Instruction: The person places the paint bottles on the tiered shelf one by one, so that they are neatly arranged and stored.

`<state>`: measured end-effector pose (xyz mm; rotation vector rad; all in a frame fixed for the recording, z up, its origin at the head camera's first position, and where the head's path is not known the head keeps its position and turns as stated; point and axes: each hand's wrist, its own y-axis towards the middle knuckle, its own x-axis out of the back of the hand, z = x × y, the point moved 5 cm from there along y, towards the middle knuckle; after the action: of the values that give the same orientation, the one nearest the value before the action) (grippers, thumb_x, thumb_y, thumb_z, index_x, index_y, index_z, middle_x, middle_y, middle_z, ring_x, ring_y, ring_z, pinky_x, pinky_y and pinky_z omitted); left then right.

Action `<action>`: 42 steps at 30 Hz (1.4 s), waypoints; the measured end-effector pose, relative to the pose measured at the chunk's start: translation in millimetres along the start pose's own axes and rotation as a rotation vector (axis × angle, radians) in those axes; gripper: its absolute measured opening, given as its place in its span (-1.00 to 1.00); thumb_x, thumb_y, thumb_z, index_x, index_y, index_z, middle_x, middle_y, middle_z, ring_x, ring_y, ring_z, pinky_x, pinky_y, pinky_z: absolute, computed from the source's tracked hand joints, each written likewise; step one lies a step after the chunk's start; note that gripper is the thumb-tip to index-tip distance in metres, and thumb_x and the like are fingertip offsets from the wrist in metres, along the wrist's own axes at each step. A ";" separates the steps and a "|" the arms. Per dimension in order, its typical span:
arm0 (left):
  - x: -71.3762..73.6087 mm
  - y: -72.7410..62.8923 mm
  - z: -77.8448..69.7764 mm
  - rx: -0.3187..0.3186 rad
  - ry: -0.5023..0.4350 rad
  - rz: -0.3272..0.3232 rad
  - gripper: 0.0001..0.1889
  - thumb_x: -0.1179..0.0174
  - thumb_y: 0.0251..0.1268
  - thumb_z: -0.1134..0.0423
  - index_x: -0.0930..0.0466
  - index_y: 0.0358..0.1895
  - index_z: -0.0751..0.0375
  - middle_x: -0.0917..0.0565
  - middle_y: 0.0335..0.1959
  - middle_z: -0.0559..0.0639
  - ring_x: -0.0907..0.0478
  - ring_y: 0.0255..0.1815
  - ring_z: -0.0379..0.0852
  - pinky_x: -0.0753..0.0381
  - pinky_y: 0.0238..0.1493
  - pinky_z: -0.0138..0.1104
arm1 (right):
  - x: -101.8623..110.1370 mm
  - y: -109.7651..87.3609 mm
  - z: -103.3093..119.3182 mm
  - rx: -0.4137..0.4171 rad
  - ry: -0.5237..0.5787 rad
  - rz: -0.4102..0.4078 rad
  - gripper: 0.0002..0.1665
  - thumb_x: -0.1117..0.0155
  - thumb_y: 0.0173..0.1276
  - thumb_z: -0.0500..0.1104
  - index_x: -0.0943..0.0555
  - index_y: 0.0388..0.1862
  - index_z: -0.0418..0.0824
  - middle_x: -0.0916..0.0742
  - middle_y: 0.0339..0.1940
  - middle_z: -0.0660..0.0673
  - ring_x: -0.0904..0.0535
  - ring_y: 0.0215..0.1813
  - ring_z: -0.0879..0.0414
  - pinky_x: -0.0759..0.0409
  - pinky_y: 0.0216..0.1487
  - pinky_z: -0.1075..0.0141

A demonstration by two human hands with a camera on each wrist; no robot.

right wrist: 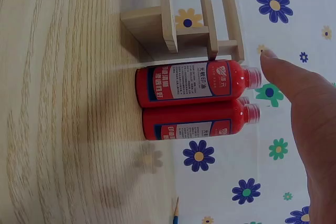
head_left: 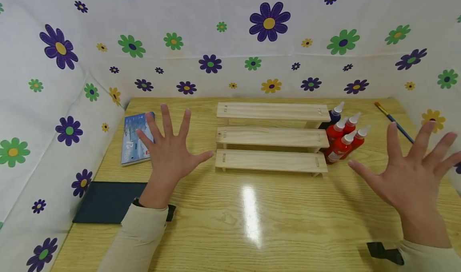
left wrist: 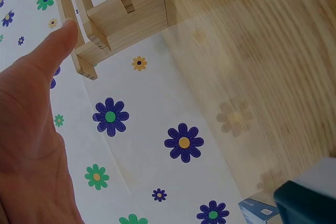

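Both hands are held over the table with fingers spread, holding nothing. My left hand [head_left: 169, 156] overlaps the right edge of a blue-covered pad [head_left: 135, 140] in the head view. Its thumb points toward a three-tier wooden step rack [head_left: 271, 138], also seen in the left wrist view. On the right, my right hand [head_left: 412, 176] is nearest to several red bottles [head_left: 338, 148] with white caps. These stand upright against the rack's right end, beside a dark blue bottle [head_left: 335, 115]. Two red bottles [right wrist: 184, 82] show their labels in the right wrist view.
A paintbrush [head_left: 394, 121] with a blue handle lies at the back right. At the left edge a dark flat board [head_left: 108, 202] rests partly behind the left forearm. White flower-printed cloth [head_left: 201, 27] walls in the wooden table [head_left: 288, 220] at the back and sides.
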<state>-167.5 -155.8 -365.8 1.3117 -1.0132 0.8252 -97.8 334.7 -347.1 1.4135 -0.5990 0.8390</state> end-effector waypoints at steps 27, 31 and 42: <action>-44.3 -19.1 -26.9 0.082 -1.115 0.282 0.00 -0.46 0.21 0.15 0.01 0.62 -0.09 0.06 0.61 0.07 0.04 0.55 0.21 -0.25 0.34 0.14 | -25.7 -36.0 4.2 -0.745 0.646 0.189 -0.39 -0.35 0.41 -0.09 -0.50 0.44 0.08 -0.62 0.24 0.03 -0.48 0.17 0.28 -0.41 0.07 0.61; -47.0 -18.9 -31.5 0.114 -1.265 0.336 -0.11 -0.41 0.26 0.27 -0.10 0.59 -0.07 -0.08 0.57 0.01 -0.10 0.49 0.25 -0.29 0.33 0.10 | -32.0 -27.6 8.1 -0.764 0.760 0.130 -0.47 -0.37 0.39 -0.19 -0.60 0.34 -0.01 -0.67 0.08 0.07 -0.53 0.07 0.26 -0.47 -0.02 0.62; -62.1 -12.0 -39.2 0.164 -1.407 0.447 -0.27 -0.33 0.33 0.34 -0.27 0.51 -0.17 -0.21 0.50 -0.15 -0.24 0.43 0.03 -0.34 0.34 -0.04 | -47.2 -5.2 13.2 -0.657 0.728 0.121 -0.52 -0.39 0.37 -0.15 -0.65 0.27 -0.09 -0.68 -0.20 0.10 -0.55 -0.14 0.26 -0.48 -0.16 0.62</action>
<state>-174.2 -114.0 -427.1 1.8322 -2.4271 0.1668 -120.1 314.9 -386.5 0.4237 -0.3383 1.0500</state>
